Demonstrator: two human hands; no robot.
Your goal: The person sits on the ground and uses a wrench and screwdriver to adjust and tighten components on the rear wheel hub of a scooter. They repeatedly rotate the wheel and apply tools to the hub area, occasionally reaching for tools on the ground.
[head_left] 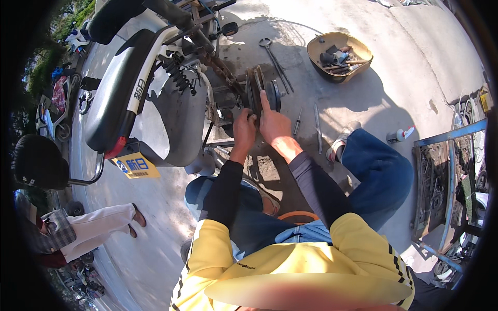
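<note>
A dark, round wheel hub [252,89] with a pale rim stands upright in front of me, beside the rear of a white and black electric scooter [118,90]. My left hand [244,129] is closed at its near lower edge, with the thumb on top. Along the hub's right side lies my right hand [275,126], index finger stretched forward over the rim and the other fingers curled against it. Part of the grip is hidden behind the hands. A rusty chain [223,70] runs from the scooter toward the hub.
Right of the hub lie long-handled tools [277,65], a screwdriver [298,122] and a metal bar [318,127]. Farther off stands a tan basin [340,44] of tools. A white bottle [400,135] and a blue metal frame [450,132] are at right. Another person [98,228] is at left.
</note>
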